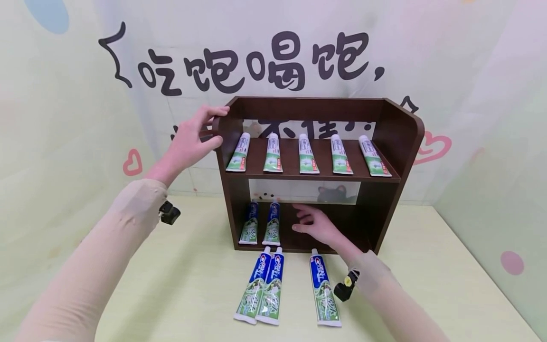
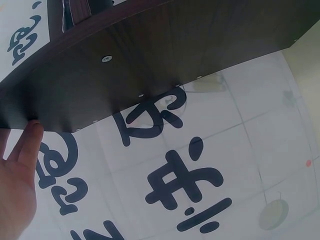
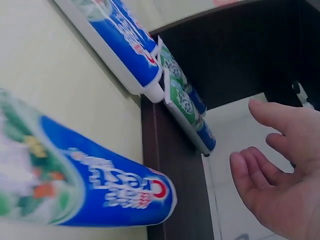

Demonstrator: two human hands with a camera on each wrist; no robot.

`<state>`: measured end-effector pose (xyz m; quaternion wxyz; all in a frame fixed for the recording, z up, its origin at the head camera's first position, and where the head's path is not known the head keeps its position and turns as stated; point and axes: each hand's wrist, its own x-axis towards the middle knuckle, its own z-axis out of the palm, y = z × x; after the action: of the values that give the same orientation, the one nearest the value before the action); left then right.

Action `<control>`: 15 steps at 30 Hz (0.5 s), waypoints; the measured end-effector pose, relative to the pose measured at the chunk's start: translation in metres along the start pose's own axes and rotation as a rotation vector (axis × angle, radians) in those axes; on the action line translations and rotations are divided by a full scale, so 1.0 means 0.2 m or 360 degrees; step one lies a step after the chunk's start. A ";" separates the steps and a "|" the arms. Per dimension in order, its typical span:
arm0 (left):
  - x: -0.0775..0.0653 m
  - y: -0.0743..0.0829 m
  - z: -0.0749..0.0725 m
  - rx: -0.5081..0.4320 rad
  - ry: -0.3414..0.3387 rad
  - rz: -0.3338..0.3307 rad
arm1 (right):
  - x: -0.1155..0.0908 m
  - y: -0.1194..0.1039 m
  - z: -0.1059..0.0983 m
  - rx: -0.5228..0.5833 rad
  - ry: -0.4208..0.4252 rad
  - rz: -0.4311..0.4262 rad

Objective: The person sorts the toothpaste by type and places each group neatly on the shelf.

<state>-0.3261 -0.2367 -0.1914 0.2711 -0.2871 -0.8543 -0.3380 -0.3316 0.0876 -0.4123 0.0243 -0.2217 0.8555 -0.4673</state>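
A dark brown two-tier shelf (image 1: 316,177) stands on the table. My left hand (image 1: 190,135) holds its upper left side panel, thumb and fingers at the edge; in the left wrist view fingertips (image 2: 35,125) touch that panel's rim. My right hand (image 1: 316,225) hovers at the lower tier with fingers loosely bent and nothing in them. Left of it, two blue-and-green toothpaste tubes (image 1: 272,223) lean inside that tier, caps up. Before the shelf lie two overlapping toothpaste tubes (image 1: 270,289) and, farther right, a single toothpaste tube (image 1: 324,289) near my right wrist.
On the upper tier, several white-and-green toothpaste tubes (image 1: 306,154) lean in a row, caps up. Behind the shelf hangs a pale printed backdrop (image 1: 256,28) with large dark characters. The light table (image 1: 179,266) extends to both sides.
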 end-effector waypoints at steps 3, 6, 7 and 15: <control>0.00 0.00 0.00 -0.0002 0.0000 0.0004 | -0.05 0.00 0.00 -0.0036 0.0035 -0.0008; 0.00 0.00 0.00 0.0005 0.0003 0.0000 | -0.11 0.00 0.00 -0.0048 0.0071 -0.0033; 0.00 0.00 0.00 0.0004 0.0004 -0.0004 | -0.12 -0.01 0.00 -0.0042 0.0083 -0.0040; 0.00 0.00 0.00 0.0005 0.0003 -0.0003 | -0.25 0.00 -0.01 -0.0048 0.0127 -0.0010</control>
<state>-0.3264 -0.2366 -0.1913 0.2720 -0.2855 -0.8548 -0.3373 -0.2861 0.1091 -0.4204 -0.0147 -0.2060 0.8621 -0.4628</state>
